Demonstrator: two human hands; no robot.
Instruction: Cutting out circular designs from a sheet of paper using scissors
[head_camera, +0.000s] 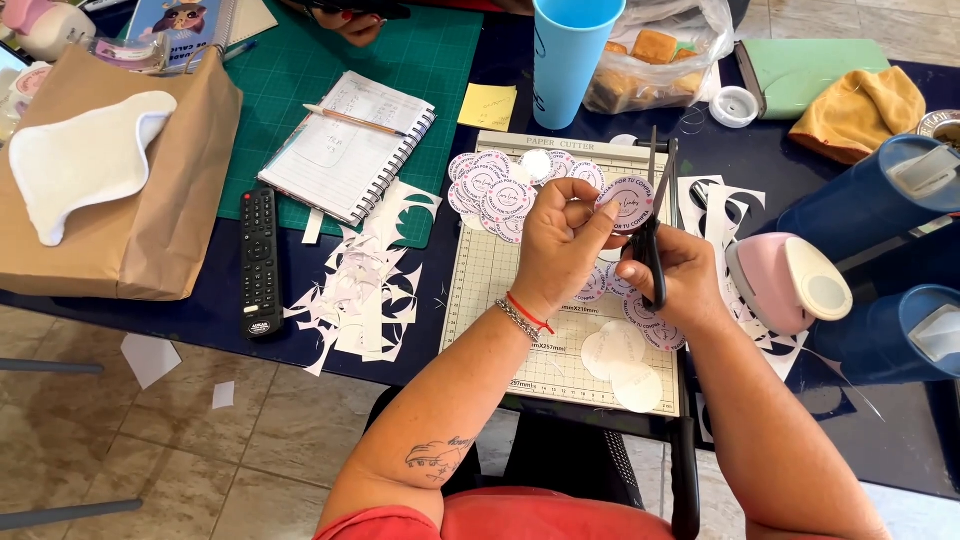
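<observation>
My left hand pinches a round white sticker with pink print above a paper cutter board. My right hand grips black-handled scissors, blades pointing up and open beside the sticker's right edge. A pile of round printed stickers lies on the board's top left. More round stickers, some blank side up, rest on the board below my hands.
Paper scraps litter the dark table left of the board. A remote, spiral notebook with pencil, brown paper bag, blue cup, pink circle punch and blue containers surround me. Another person's hand is at the far edge.
</observation>
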